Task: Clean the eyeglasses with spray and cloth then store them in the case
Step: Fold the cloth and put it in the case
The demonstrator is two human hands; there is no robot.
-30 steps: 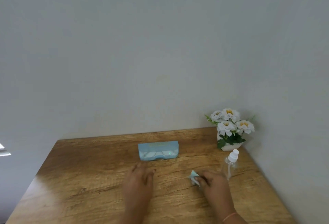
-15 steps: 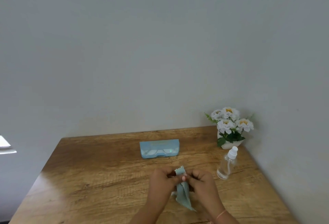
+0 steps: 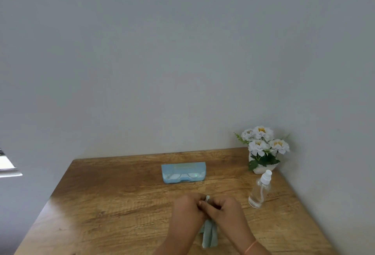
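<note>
My left hand (image 3: 187,209) and my right hand (image 3: 225,209) are pressed together above the near middle of the table, both pinching the top edge of a pale green cloth (image 3: 209,234) that hangs down between them. Behind them lies a light blue eyeglass case (image 3: 183,172), closed, with a glasses picture on its front; the eyeglasses themselves are not visible. A clear spray bottle (image 3: 259,190) with a white nozzle stands upright to the right of my right hand.
A white pot of white flowers (image 3: 262,149) stands in the far right corner of the wooden table (image 3: 113,204), against the grey wall. The wall also runs close along the table's right edge.
My right hand lifted the cloth off the table and my left hand joined it. Both hands now hold it bunched at the top, slightly lower than half a second ago.
</note>
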